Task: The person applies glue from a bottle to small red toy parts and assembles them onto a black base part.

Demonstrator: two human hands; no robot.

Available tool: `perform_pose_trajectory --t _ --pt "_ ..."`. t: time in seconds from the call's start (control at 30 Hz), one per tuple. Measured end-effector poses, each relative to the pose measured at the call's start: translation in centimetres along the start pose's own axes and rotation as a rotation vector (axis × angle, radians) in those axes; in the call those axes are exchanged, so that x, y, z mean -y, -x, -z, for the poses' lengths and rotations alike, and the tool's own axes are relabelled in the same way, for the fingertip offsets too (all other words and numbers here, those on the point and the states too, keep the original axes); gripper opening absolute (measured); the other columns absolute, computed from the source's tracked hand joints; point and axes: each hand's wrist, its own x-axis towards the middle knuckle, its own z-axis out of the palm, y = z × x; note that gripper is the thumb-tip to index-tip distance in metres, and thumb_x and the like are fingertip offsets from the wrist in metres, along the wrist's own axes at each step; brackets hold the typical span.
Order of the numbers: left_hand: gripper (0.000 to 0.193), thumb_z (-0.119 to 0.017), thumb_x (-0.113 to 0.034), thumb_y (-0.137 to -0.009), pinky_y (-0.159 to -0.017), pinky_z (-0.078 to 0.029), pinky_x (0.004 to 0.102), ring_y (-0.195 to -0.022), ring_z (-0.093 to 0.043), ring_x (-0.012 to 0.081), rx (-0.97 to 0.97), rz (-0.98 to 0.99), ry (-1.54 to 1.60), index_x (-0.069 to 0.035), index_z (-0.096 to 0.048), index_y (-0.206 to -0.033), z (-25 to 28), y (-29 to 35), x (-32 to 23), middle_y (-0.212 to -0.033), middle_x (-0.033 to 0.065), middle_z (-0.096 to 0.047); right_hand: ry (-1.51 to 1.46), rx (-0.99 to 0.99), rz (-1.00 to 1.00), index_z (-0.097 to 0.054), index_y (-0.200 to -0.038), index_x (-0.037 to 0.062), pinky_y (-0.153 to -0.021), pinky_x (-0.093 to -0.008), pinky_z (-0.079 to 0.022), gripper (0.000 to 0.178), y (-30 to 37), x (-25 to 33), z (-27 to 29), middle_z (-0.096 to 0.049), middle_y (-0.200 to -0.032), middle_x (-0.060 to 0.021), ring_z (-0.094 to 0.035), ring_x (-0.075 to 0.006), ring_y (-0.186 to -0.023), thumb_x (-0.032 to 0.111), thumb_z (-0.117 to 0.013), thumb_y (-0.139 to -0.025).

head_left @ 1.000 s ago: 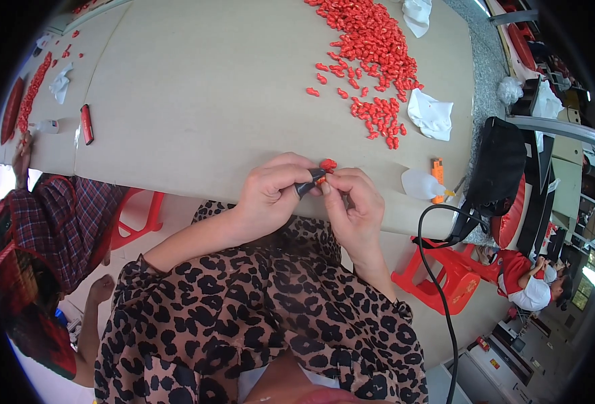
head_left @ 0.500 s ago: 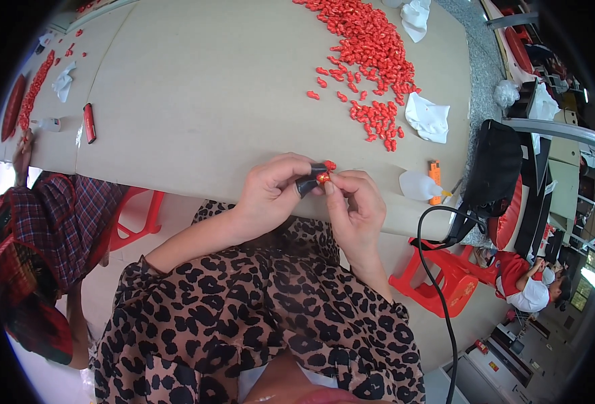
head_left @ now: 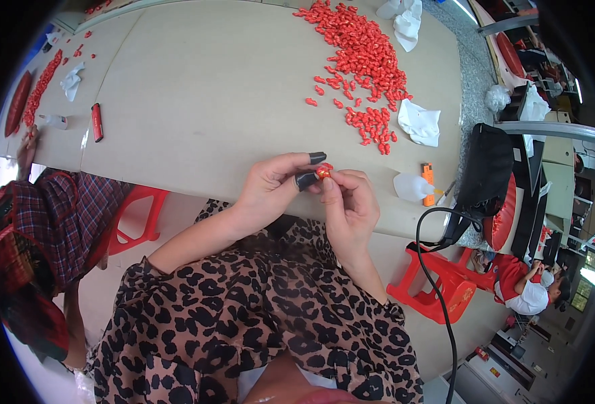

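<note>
Above the table's near edge, my right hand (head_left: 351, 205) pinches a small red peanut-shaped piece (head_left: 324, 171) with a gold mark between thumb and fingertips. Black covers wrap the thumb and index finger of my left hand (head_left: 270, 185). The left thumb rests against the piece's left side, while the index finger stands raised apart from the thumb, just above the piece. My fingers partly hide the piece. Beyond the hands lies a big pile of similar red pieces (head_left: 361, 50), with a smaller cluster (head_left: 373, 128) nearer to me.
Right of my hands lie a translucent squeeze bottle (head_left: 410, 186), an orange lighter-like object (head_left: 428, 182), and a white tissue (head_left: 420, 122). A black bag (head_left: 484, 168) and a black cable (head_left: 439, 286) are farther right. On the left sits a co-worker in plaid (head_left: 55, 209), near a red utility knife (head_left: 97, 122).
My left index finger has lifted away from the thumb and off the red piece. The right hand still pinches the piece. The whole view has shifted slightly.
</note>
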Motion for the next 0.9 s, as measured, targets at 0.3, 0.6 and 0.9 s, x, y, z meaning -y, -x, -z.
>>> perform_pose_trajectory --t 0.3,0.6,0.9 --pt "0.026 -0.041 0.009 -0.079 -0.064 -0.046 0.0221 -0.07 -0.055 0.012 0.013 -0.12 -0.095 0.0 -0.053 -0.101 -0.1 0.8 0.0 -0.084 0.0081 -0.054 0.05 -0.036 0.022 -0.052 -0.084 -0.0041 -0.055 -0.0203 -0.045 0.008 0.8 0.3 -0.3 -0.052 -0.082 -0.0112 -0.053 -0.0118 -0.063 -0.004 -0.054 -0.076" --pt "0.038 -0.037 0.017 -0.071 -0.062 -0.047 0.0232 -0.069 -0.055 0.0158 -0.029 -0.319 -0.299 0.0 -0.052 -0.101 0.3 1.2 1.1 -0.085 0.0108 -0.053 0.192 0.011 0.207 -0.052 -0.084 -0.0033 -0.049 -0.0199 -0.043 0.012 0.9 -1.3 -0.3 -0.053 -0.079 -0.0116 -0.051 -0.0103 -0.057 -0.006 -0.055 -0.073" --pt "0.046 -0.039 0.019 -0.067 -0.06 -0.047 0.0252 -0.069 -0.055 0.0195 -0.054 -0.443 -0.497 -0.003 -0.049 -0.107 1.2 2.2 2.0 -0.088 0.0136 -0.053 0.22 0.044 0.246 -0.051 -0.083 -0.004 -0.049 -0.0202 -0.045 0.012 1.5 -1.5 -1.1 -0.052 -0.081 -0.0135 -0.054 -0.0131 -0.06 -0.008 -0.054 -0.072"
